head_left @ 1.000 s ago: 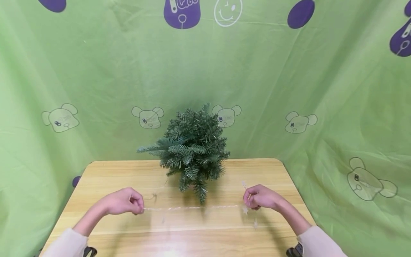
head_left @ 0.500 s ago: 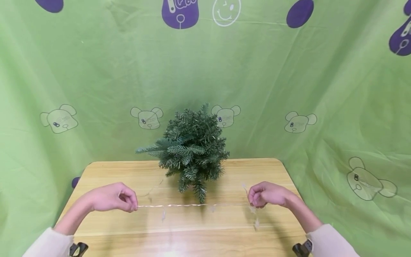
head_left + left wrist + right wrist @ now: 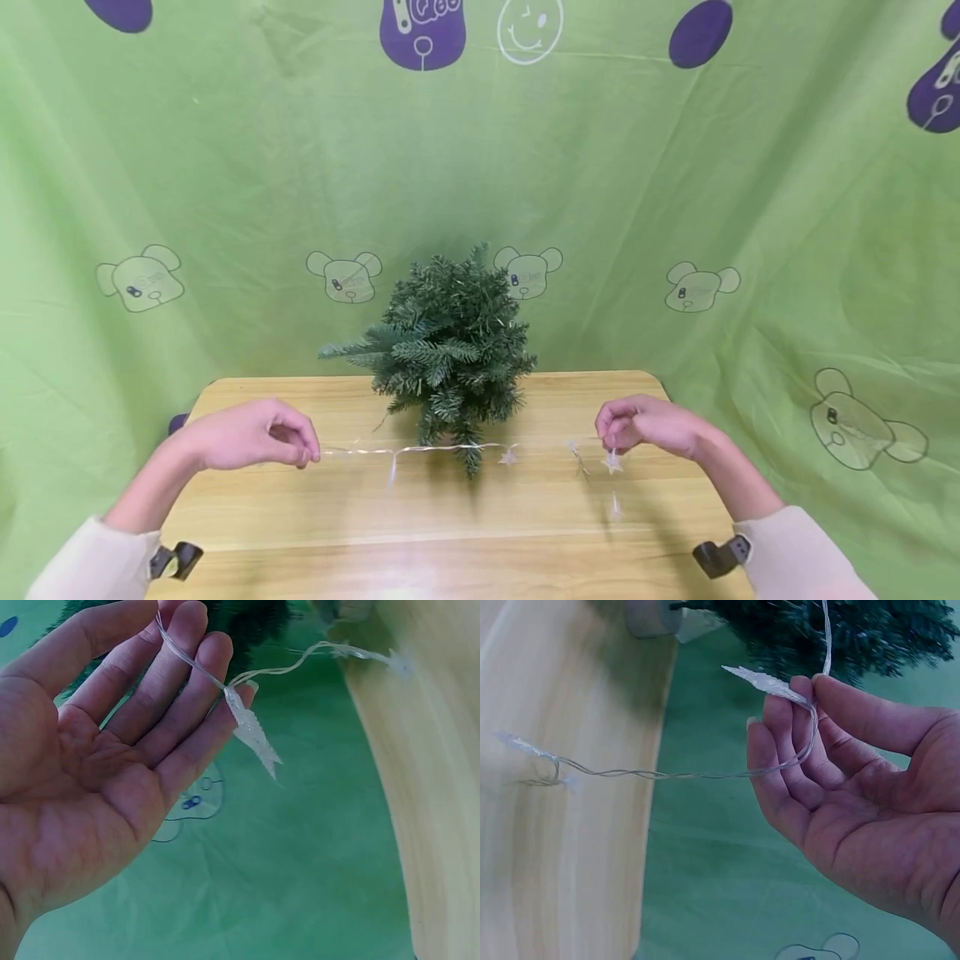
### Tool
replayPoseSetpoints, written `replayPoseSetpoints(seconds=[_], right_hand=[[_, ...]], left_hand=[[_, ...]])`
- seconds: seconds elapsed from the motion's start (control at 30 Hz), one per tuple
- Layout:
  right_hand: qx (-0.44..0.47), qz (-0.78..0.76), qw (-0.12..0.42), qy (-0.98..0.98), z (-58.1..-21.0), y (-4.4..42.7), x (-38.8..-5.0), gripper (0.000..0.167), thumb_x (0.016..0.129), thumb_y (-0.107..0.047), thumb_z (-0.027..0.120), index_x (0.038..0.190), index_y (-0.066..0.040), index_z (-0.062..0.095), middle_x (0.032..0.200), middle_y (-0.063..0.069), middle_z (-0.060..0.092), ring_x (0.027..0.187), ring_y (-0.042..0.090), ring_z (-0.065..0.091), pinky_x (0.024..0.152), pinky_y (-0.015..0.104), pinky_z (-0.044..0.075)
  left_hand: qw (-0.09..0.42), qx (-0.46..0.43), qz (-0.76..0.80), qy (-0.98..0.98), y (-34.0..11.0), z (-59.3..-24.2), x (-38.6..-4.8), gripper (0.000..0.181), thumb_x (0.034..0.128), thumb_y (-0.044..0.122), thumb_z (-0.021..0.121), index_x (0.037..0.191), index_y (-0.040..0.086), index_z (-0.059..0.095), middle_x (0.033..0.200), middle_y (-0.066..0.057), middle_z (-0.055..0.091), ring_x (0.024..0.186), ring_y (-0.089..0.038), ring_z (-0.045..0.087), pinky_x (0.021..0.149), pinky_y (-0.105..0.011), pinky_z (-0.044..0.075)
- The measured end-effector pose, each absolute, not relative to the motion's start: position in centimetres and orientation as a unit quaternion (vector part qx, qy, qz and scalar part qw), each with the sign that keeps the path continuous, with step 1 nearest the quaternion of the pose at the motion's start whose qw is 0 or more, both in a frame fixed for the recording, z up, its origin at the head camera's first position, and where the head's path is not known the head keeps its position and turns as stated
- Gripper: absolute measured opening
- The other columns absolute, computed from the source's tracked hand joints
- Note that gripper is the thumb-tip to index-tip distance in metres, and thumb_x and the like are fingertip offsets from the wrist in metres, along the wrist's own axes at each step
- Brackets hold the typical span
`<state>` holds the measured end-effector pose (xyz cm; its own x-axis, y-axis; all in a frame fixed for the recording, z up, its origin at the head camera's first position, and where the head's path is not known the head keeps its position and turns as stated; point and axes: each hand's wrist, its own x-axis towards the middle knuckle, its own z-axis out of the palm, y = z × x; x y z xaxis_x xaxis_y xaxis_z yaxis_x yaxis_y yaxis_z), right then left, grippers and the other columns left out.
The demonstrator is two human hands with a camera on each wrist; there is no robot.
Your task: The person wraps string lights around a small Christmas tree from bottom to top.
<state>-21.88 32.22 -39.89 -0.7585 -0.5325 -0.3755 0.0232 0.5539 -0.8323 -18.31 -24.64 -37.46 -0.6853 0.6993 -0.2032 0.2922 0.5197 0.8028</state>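
Green drape (image 3: 480, 167) behind table (image 3: 330, 550) | tree (image 3: 457, 333) beyond light string (image 3: 427, 448) | left fingers (image 3: 206, 667), right fingers (image 3: 761, 742) pinching it

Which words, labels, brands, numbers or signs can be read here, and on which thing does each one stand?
Purple shape on the green curtain: white letters, perhaps "Qoo", but the top edge cuts them off, so I am not certain.
Bear heads on the curtain: small markings, too small and faint to read.
Smiley on the curtain: a drawing, no words.
Light string, tree and table: no text visible.
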Motion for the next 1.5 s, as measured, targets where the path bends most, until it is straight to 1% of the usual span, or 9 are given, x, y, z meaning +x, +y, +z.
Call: replayPoseSetpoints(seconds=[0.13, 0.33, 0.47, 0.7, 0.83, 1.07, 1.17, 1.37, 1.5], right_hand=[[-0.157, -0.45, 0.309, 0.823, -39.0, 32.9, -22.0, 0.02, 0.09, -0.007, 0.063, 0.107, 0.002, 0.062, 0.095, 0.015, 0.066, 0.091, 0.027, 0.065, 0.09, 0.044, 0.053], [-0.155, -0.451, 0.312, 0.821, -38.1, 33.2, -21.9, 0.024, 0.093, -0.01, 0.063, 0.112, 0.003, 0.065, 0.096, 0.011, 0.066, 0.094, 0.027, 0.064, 0.091, 0.043, 0.051], [-0.151, -0.454, 0.313, 0.82, -37.6, 33.1, -21.7, 0.024, 0.094, -0.012, 0.063, 0.113, 0.002, 0.066, 0.098, 0.009, 0.067, 0.095, 0.027, 0.064, 0.092, 0.044, 0.052], [-0.148, -0.445, 0.307, 0.828, -36.6, 33.2, -21.4, 0.027, 0.095, -0.018, 0.066, 0.115, 0.001, 0.068, 0.106, 0.011, 0.068, 0.094, 0.026, 0.064, 0.092, 0.045, 0.052], [-0.148, -0.441, 0.306, 0.83, -36.3, 33.3, -21.3, 0.033, 0.095, -0.019, 0.066, 0.118, 0.005, 0.066, 0.108, 0.011, 0.068, 0.095, 0.026, 0.064, 0.092, 0.044, 0.052], [-0.16, -0.446, 0.315, 0.823, -36.1, 33.1, -21.1, 0.027, 0.095, -0.018, 0.066, 0.114, 0.001, 0.068, 0.106, 0.012, 0.069, 0.095, 0.027, 0.065, 0.092, 0.044, 0.053], [-0.159, -0.447, 0.317, 0.821, -36.0, 33.1, -20.9, 0.026, 0.096, -0.018, 0.065, 0.114, 0.0, 0.068, 0.105, 0.012, 0.07, 0.095, 0.027, 0.065, 0.092, 0.043, 0.052], [-0.159, -0.445, 0.317, 0.823, -35.8, 33.2, -20.6, 0.027, 0.096, -0.018, 0.065, 0.114, 0.0, 0.068, 0.105, 0.011, 0.069, 0.096, 0.028, 0.065, 0.092, 0.043, 0.052], [-0.161, -0.445, 0.314, 0.823, -35.6, 33.2, -20.6, 0.027, 0.096, -0.018, 0.065, 0.114, 0.001, 0.068, 0.103, 0.01, 0.068, 0.095, 0.027, 0.065, 0.092, 0.044, 0.053]], left_hand=[[0.251, 0.307, 0.391, 0.831, -24.6, -36.2, -18.1, 0.015, 0.0971, 0.019, 0.065, 0.108, 0.011, 0.072, 0.099, 0.003, 0.076, 0.093, -0.012, 0.072, 0.085, -0.025, 0.058], [0.201, 0.323, 0.384, 0.842, -24.4, -34.0, -18.2, 0.014, 0.0978, 0.019, 0.066, 0.11, 0.016, 0.072, 0.1, 0.006, 0.075, 0.093, -0.009, 0.071, 0.085, -0.026, 0.058], [0.184, 0.331, 0.405, 0.833, -24.2, -32.9, -18.5, 0.014, 0.0976, 0.016, 0.066, 0.109, 0.014, 0.072, 0.099, 0.002, 0.074, 0.092, -0.013, 0.071, 0.086, -0.029, 0.059], [0.167, 0.325, 0.409, 0.836, -23.8, -30.9, -18.2, 0.014, 0.0988, 0.017, 0.065, 0.111, 0.014, 0.072, 0.105, -0.001, 0.074, 0.096, -0.015, 0.071, 0.088, -0.03, 0.059], [0.135, 0.323, 0.406, 0.844, -23.5, -29.9, -18.2, 0.014, 0.0987, 0.017, 0.065, 0.111, 0.016, 0.072, 0.104, 0.001, 0.074, 0.095, -0.016, 0.07, 0.088, -0.03, 0.059], [0.081, 0.315, 0.402, 0.856, -22.6, -27.9, -18.2, 0.014, 0.0979, 0.017, 0.067, 0.109, 0.022, 0.074, 0.105, 0.006, 0.076, 0.098, -0.014, 0.072, 0.09, -0.029, 0.058], [0.072, 0.318, 0.398, 0.858, -22.0, -27.2, -18.2, 0.014, 0.0982, 0.018, 0.067, 0.109, 0.023, 0.074, 0.107, 0.008, 0.075, 0.101, -0.013, 0.071, 0.091, -0.029, 0.058], [0.065, 0.332, 0.398, 0.853, -20.8, -25.9, -18.0, 0.015, 0.0984, 0.018, 0.066, 0.112, 0.02, 0.074, 0.11, 0.007, 0.075, 0.102, -0.016, 0.071, 0.092, -0.03, 0.058], [0.062, 0.332, 0.398, 0.853, -20.0, -25.2, -17.9, 0.014, 0.0981, 0.018, 0.067, 0.11, 0.023, 0.074, 0.108, 0.006, 0.075, 0.101, -0.016, 0.071, 0.092, -0.03, 0.058]])
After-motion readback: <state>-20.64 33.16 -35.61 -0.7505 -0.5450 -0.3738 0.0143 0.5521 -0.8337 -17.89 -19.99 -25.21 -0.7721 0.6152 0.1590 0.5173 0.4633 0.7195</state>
